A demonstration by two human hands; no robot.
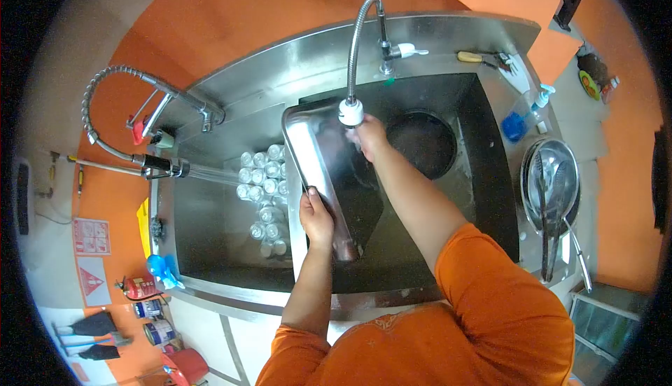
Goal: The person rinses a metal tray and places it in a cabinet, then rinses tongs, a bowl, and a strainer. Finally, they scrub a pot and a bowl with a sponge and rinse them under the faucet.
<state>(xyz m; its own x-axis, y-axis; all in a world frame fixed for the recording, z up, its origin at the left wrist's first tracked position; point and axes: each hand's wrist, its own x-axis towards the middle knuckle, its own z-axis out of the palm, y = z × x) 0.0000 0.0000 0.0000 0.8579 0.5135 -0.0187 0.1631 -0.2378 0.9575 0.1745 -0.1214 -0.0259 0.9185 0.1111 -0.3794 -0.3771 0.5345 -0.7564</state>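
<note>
A rectangular metal pan is tilted over the right-hand sink basin. My left hand grips its near left edge, thumb on top. Just under the white faucet head, my right hand is at the pan with its fingers curled. Water and the faucet head partly hide those fingers, so what they hold cannot be made out. A flexible metal hose arches down to the faucet head. Below the pan's right side, a dark round pan sits in the basin.
Several clear glasses stand in the left basin, where a spray nozzle runs water. On the right ledge are a blue soap bottle, metal strainers with tongs, and a yellow-handled tool. A divider separates the basins.
</note>
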